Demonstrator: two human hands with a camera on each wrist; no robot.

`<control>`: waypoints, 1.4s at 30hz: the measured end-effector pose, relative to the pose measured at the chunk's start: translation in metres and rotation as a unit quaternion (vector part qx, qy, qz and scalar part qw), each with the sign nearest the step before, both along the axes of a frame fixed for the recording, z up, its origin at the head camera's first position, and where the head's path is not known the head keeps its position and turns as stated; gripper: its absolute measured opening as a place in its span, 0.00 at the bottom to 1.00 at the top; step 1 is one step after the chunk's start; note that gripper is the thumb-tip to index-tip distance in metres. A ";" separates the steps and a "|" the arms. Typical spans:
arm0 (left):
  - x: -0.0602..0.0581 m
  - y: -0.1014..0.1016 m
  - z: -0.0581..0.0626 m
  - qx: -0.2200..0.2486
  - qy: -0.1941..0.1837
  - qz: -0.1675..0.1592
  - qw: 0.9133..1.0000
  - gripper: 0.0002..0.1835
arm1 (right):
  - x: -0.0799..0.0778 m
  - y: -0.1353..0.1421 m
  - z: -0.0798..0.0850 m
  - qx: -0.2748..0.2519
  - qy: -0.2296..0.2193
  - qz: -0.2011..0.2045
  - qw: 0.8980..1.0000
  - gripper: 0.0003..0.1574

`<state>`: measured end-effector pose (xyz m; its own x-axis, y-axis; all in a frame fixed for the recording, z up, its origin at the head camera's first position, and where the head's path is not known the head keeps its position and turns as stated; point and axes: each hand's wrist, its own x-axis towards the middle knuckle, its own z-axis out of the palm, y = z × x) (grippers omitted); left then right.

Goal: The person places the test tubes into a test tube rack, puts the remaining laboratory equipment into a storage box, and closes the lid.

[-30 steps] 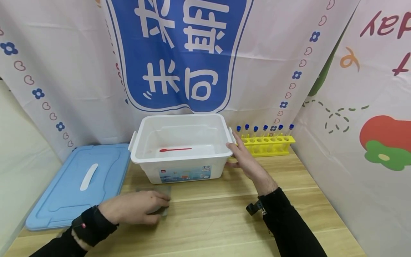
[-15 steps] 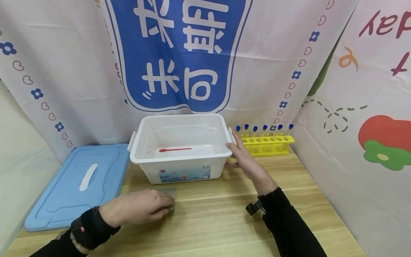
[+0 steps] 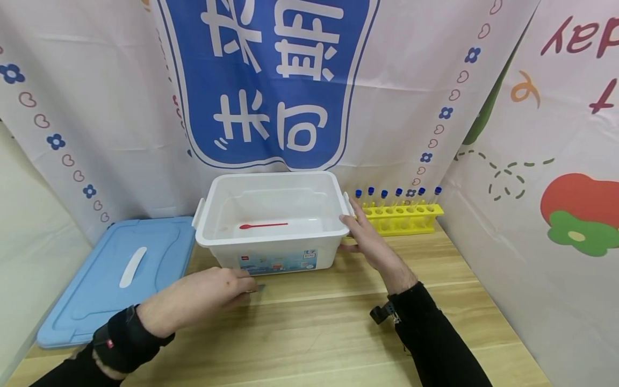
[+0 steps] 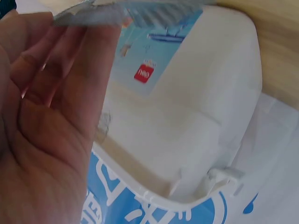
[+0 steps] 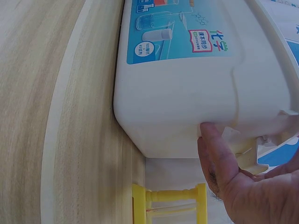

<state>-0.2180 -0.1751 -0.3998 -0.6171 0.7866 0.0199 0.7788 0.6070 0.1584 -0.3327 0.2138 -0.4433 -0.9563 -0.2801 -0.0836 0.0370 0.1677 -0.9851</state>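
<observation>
In the head view an open white plastic storage box point(image 3: 275, 239) with a blue label stands at the back of the table, a red spoon point(image 3: 263, 226) lying inside. My left hand point(image 3: 208, 293) is in front of the box's left part. It pinches a thin, greyish, see-through sheet point(image 4: 135, 13) at its fingertips; the sheet's kind is unclear, and the hand mostly hides it in the head view. At the box's right end, my right hand point(image 3: 369, 242) grips beside the handle, one finger on the rim and the thumb point(image 5: 212, 133) against the outer side wall.
A blue lid point(image 3: 121, 279) with a white grip lies flat on the table at left. At right rear stands a yellow test tube rack point(image 3: 401, 219) holding several blue-capped tubes. Printed cloth walls point(image 3: 401, 107) enclose the wooden table point(image 3: 319, 333).
My left hand first slides slightly right with the sheet, then moves up and back towards the box front. My right hand and the box stay in place.
</observation>
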 end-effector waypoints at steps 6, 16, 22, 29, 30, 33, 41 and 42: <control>0.001 -0.002 0.009 -0.021 0.110 0.016 0.994 0.18 | 0.001 -0.002 0.001 -0.002 0.000 0.003 1.000 0.50; 0.006 0.002 0.035 -0.039 0.189 0.014 0.981 0.22 | 0.001 -0.003 0.001 -0.003 -0.002 0.006 1.000 0.51; 0.014 0.007 0.057 -0.047 0.231 0.007 0.972 0.26 | 0.002 -0.003 0.002 0.000 0.000 0.003 1.000 0.51; 0.023 0.008 0.086 -0.010 0.226 0.024 0.974 0.29 | 0.002 -0.003 0.001 -0.003 -0.005 0.000 1.000 0.51; 0.023 0.008 0.090 -0.006 0.228 0.024 0.973 0.30 | 0.002 -0.003 0.001 -0.003 -0.005 -0.001 1.000 0.51; 0.024 0.008 0.102 0.002 0.234 0.021 0.972 0.33 | 0.001 -0.003 0.001 0.000 -0.003 0.000 1.000 0.52; 0.025 0.011 0.131 0.021 0.270 0.015 0.962 0.36 | 0.003 -0.003 0.003 0.003 -0.002 0.000 1.000 0.52; 0.024 0.012 0.134 0.026 0.275 0.013 0.961 0.36 | 0.003 -0.004 0.004 0.004 -0.003 -0.001 1.000 0.52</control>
